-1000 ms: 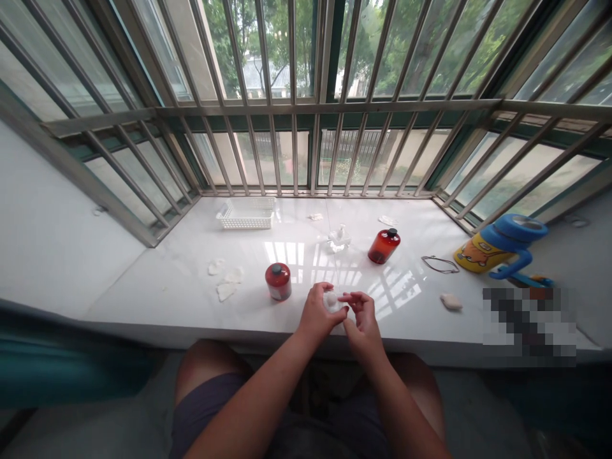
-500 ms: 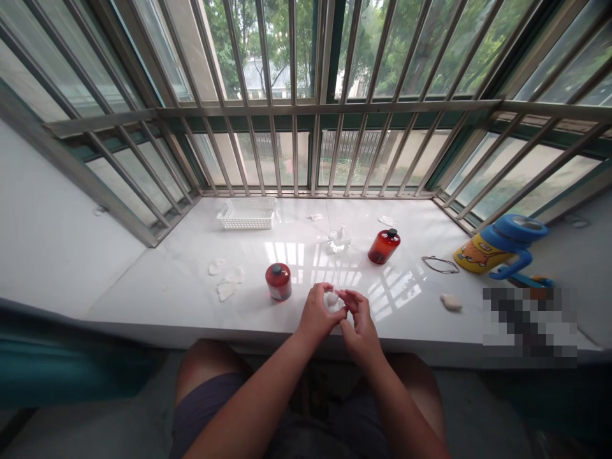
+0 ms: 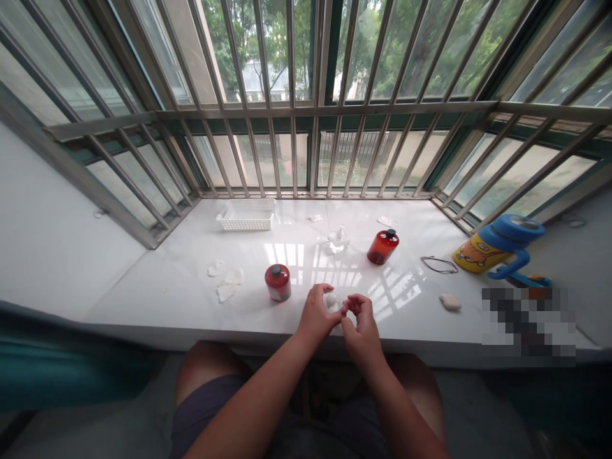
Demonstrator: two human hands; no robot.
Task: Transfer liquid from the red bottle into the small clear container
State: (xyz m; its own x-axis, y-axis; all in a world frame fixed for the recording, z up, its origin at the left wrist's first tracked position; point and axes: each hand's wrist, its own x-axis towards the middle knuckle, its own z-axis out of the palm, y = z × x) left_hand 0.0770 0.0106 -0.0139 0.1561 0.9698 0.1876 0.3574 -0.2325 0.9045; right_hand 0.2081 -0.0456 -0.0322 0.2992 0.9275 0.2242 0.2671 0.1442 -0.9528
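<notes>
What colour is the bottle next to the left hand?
The bottle is red with a dark cap; it shows best in the head view.

Small held item (image 3: 332, 299): clear, whitish | left bottle (image 3: 278, 288): deep red, black-capped | right bottle (image 3: 382, 248): brighter amber-red, black-capped | basket (image 3: 246, 224): white, lattice of holes | flask (image 3: 482, 253): blue top and handle, yellow body with orange cartoon figure | sill (image 3: 167, 287): white, grid of bright reflections | curtain (image 3: 71, 366): teal | shorts (image 3: 201, 401): dull purple
</notes>
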